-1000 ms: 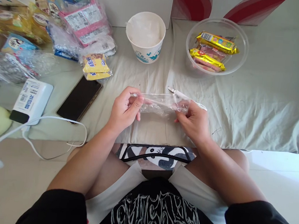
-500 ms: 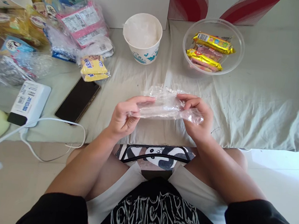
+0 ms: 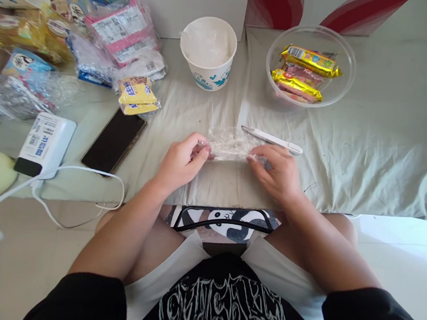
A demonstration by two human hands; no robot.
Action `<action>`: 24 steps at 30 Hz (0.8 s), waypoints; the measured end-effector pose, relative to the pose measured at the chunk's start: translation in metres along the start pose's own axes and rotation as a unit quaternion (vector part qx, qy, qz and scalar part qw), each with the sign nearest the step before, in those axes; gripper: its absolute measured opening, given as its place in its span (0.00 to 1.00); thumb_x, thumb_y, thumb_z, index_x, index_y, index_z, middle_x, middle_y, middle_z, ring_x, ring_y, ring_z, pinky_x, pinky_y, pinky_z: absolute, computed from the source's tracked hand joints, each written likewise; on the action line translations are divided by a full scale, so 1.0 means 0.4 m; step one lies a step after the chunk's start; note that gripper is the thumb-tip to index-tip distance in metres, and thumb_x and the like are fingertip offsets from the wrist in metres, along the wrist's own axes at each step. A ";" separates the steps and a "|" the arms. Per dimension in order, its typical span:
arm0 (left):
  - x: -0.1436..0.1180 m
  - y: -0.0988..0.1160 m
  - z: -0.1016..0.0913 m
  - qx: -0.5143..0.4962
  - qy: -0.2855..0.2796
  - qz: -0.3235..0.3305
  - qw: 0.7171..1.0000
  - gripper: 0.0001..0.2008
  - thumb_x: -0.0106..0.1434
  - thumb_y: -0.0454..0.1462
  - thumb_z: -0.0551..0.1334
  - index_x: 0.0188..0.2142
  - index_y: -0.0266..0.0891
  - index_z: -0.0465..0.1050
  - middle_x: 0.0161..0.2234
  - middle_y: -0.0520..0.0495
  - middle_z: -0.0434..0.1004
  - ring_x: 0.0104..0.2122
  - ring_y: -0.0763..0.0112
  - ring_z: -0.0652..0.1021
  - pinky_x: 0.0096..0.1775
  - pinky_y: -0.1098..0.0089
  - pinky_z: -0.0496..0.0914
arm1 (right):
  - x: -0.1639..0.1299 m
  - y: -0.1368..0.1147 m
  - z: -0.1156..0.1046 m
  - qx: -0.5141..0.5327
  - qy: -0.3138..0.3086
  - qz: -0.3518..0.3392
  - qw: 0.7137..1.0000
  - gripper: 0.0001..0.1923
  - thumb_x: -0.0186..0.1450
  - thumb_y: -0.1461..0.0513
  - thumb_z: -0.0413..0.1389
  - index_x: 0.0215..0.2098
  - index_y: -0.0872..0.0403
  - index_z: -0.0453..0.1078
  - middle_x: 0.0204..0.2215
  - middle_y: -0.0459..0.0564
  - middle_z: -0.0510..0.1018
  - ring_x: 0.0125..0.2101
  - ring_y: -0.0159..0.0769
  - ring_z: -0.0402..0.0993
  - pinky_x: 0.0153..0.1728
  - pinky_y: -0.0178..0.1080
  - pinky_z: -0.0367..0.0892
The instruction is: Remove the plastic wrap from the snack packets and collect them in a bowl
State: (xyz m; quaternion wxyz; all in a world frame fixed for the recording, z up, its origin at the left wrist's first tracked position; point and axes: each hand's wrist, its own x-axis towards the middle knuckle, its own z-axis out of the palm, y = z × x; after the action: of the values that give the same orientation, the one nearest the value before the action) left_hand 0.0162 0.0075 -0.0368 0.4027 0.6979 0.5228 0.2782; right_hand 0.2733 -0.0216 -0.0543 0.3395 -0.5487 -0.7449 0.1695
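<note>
A crumpled clear plastic wrapper lies low on the pale sheet, stretched between both hands. My left hand pinches its left end with thumb and fingers. My right hand pinches its right end. Just beyond the wrapper lies a small white utility knife, its blade tip pointing left, untouched by either hand.
A paper cup with clear plastic inside stands at the back centre. A clear bowl holds wrapped snacks. Snack packets are piled at the back left, with a yellow pack, a dark phone and a white power bank with cable.
Both hands have lowered the wrapper toward the sheet and bunched it narrower. The white knife, hidden behind the wrapper half a second ago, shows again.
</note>
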 end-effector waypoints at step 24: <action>0.035 0.007 0.050 0.140 0.117 -0.042 0.982 0.10 0.62 0.36 0.68 0.37 0.45 0.66 0.20 0.61 0.71 0.21 0.73 0.72 0.31 0.70 0.62 | -0.023 -0.016 0.046 -0.166 -0.003 -0.119 0.979 0.18 0.71 0.70 0.53 0.45 0.43 0.80 0.60 0.50 0.72 0.61 0.47 0.66 0.59 0.50 0.64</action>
State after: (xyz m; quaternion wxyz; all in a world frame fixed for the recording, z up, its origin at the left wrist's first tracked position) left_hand 0.0381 0.0148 -0.0453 0.2484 0.6874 0.6290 0.2650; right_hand 0.2576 -0.0302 -0.0661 0.2587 -0.5044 -0.8238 0.0035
